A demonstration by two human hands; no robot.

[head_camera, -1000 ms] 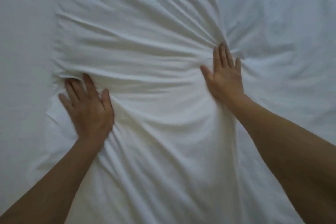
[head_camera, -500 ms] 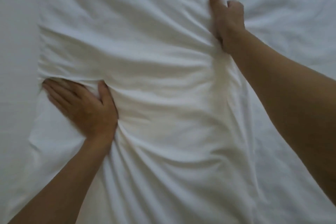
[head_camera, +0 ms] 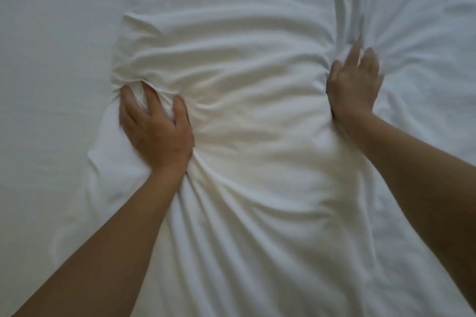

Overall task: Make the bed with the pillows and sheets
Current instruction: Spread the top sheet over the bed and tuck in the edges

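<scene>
**Both hands on the white pillow, middle of the frame**

Looking straight down from the head camera, and the white pillow [head_camera: 247, 116] fills the centre of the frame, running from the top edge down to the bottom, its case deeply creased. Folds sweep across it from side to side in the upper half and fan downward from the left wrist in the lower half.

Left hand [head_camera: 154, 126] sits at the pillow's left edge, a little left of centre frame. Its fingers [head_camera: 152, 100] are curled and dug into the cloth, a bunch of white fabric bulging up between them, the thumb pressed in on the right side of that bunch. That is a firm grip on the pillow's fabric. The left forearm comes in from the lower left corner.

Right hand [head_camera: 354, 85] is on the pillow's right edge, right of centre and slightly higher in the frame. It is blurred, so the fingers are hard to read: they look mostly extended and lying against the cloth, pressing into the crease there, but whether any fabric is pinched under them cannot be told. Creases radiate away from this hand toward the upper right. The right forearm enters from the lower right corner.

Under and around the pillow lies a white sheet [head_camera: 51, 85], smooth along the left side of the frame, rumpled on the right
</scene>
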